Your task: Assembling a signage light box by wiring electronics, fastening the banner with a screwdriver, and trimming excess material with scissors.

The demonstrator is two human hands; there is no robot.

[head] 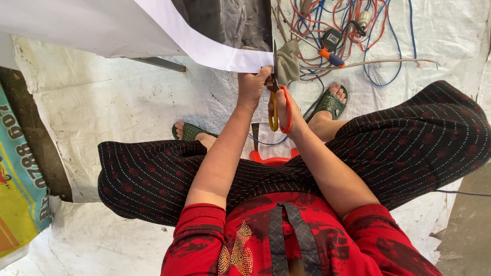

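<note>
The person is sitting with knees spread, looking down at both hands meeting near the upper centre of the frame. The right hand (282,105) is gripping a pair of scissors (279,102) by their orange and yellow handles, fingers threaded through the loops; the blades are pointing straight up the frame, away from the body, and are meeting the lower edge of a large white sheet (204,48) with a dark printed area. How far apart the blades are standing cannot be told, since they are seen edge-on. The left hand (252,87) is closed on the same lower edge of the sheet, just to the left of the blades and touching it, holding it taut.

The sheet is spreading from the hands toward the upper left of the frame, so its long run is lying to the left of the scissors' line, on the left hand's side, while the blades' long axis is running vertically in the picture across that edge.

Just right of the blades a grey cloth (289,61) is hanging. Beyond it, at the upper right, a tangle of red and blue wires (378,41) is lying on a white tarpaulin (112,102), with an orange-handled screwdriver (331,57) among them. A red stool (271,159) is showing between the legs.
</note>
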